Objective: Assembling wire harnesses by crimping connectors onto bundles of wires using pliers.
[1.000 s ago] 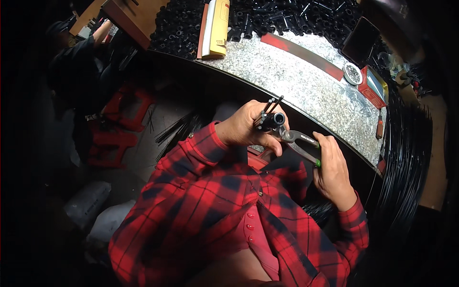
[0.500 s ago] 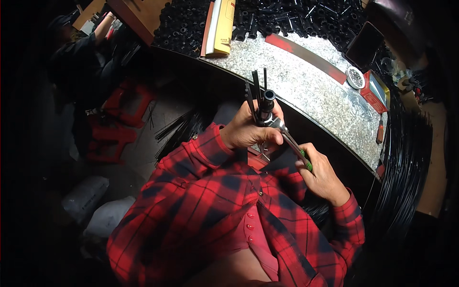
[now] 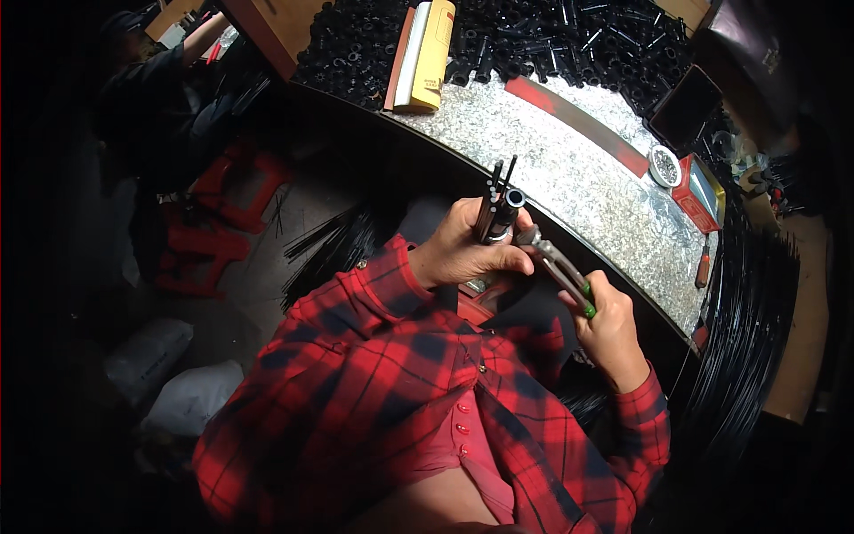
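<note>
Mid-frame, our left hand (image 3: 455, 252) clasps black tube (image 3: 505, 216) and rods (image 3: 488, 214), right hand (image 3: 610, 327) grips pliers (image 3: 544, 248), fingers curled round each. Plier-work seems underway; next move needs steady alignment.

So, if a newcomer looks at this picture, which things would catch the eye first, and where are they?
Probably the red-and-black plaid shirt, filling the lower middle. Just above it, the left hand grips thin black rods and a black tube, while the right hand holds metal pliers with green on the handles. Beyond, the bright speckled tabletop carries a dense heap of dark parts along its far side.
</note>
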### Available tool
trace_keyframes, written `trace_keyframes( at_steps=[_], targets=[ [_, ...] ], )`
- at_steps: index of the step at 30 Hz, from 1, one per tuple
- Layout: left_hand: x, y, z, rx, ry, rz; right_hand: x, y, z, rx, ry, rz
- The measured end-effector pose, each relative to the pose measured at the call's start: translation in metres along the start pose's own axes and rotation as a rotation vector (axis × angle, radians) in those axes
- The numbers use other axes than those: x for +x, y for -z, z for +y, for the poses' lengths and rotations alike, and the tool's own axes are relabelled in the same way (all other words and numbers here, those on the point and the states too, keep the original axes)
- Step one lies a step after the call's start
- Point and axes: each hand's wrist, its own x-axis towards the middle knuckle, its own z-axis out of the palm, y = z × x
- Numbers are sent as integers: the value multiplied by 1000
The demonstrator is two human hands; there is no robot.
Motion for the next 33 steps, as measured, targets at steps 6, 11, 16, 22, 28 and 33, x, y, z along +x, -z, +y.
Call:
trace_keyframes(
  at_steps=[6, 11, 16, 22, 28, 33],
  targets=[
    [-6, 7, -2, 60, 30, 26, 24, 33, 25, -188, 87, 385],
    [-13, 3, 4, 33, -27, -150, 69, 78, 72, -519, -299, 334],
    [-13, 3, 14, 43, 26, -217, 114, 90, 124, -658, -306, 311],
    [-13, 8, 13, -63, 111, -158, 154, 85, 131, -750, -383, 198],
    [-11, 10, 10, -91, 122, -159, 171, 83, 133, -766, -399, 105],
    [-9, 12, 3, -89, 107, -170, 173, 84, 134, -756, -408, 110]
  ],
)
